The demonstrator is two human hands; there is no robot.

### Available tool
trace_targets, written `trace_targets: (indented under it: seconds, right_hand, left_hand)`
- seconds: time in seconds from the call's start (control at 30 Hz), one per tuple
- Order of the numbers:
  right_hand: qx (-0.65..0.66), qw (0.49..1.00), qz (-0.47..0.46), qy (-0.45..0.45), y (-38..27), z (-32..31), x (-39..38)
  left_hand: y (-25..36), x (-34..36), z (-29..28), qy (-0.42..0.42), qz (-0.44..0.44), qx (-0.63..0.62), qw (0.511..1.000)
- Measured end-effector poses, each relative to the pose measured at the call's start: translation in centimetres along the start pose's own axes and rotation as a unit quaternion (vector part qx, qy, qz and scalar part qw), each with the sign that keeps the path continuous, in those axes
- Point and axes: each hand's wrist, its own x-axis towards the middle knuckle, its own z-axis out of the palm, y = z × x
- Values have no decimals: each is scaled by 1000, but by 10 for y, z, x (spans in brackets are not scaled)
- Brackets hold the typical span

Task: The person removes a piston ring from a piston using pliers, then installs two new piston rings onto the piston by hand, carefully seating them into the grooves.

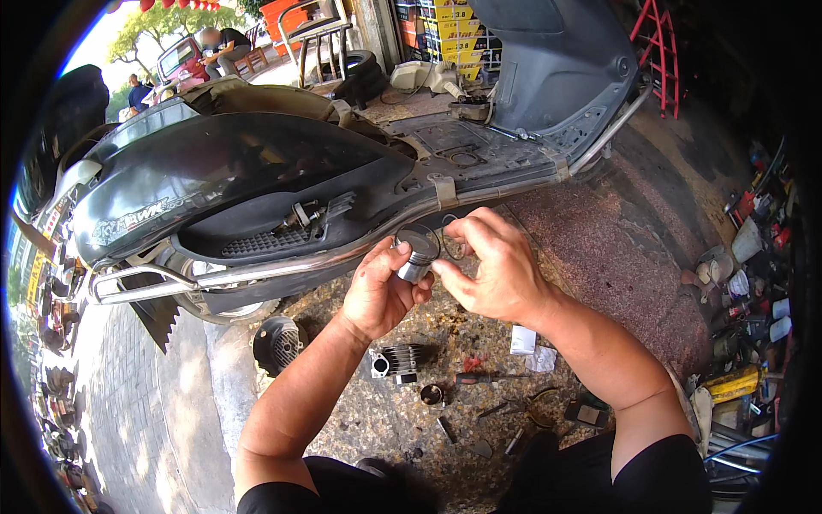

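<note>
A silver piston (418,259) is gripped by my left hand (375,295), its thumb at the top edge and its fingers around the side. Close to the right of it, my right hand (501,265) pinches a thin dark ring, which looks like a piston ring (449,233). Whether the ring touches the piston I cannot tell. Below my hands, a finned engine cylinder (399,362) lies on the stained ground, with a small round dark metal part (432,395) beside it. A screwdriver (488,378) lies to their right.
A dark scooter (257,167) stands across the far side, a spark plug-like part (301,214) on its side ledge. Left of my left forearm sits a round black cover (278,345). White paper (522,340) lies near my right forearm. Tools and parts clutter the right edge, including a yellow item (734,385).
</note>
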Motion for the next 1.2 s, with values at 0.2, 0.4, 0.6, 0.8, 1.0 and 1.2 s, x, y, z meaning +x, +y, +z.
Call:
trace_targets:
  seconds: [0.2,0.4,0.6,0.8,1.0,1.2]
  right_hand:
    - [-21,997,67,-17,-8,14,3]
    - [35,995,94,-8,-5,18,2]
    - [80,987,133,-28,-4,16,3]
    - [101,984,139,-39,-2,13,4]
    - [113,983,134,-59,0,10,3]
    - [102,984,142,-17,3,21,4]
  left_hand:
    - [-6,-1,4,10,25,25,999]
    - [-9,-1,3,27,24,19,999]
    - [-9,1,2,0,28,20,999]
    - [-8,2,2,-20,21,18,999]
    - [-9,2,5,-1,30,29,999]
    - [-12,2,12,51,108,36,992]
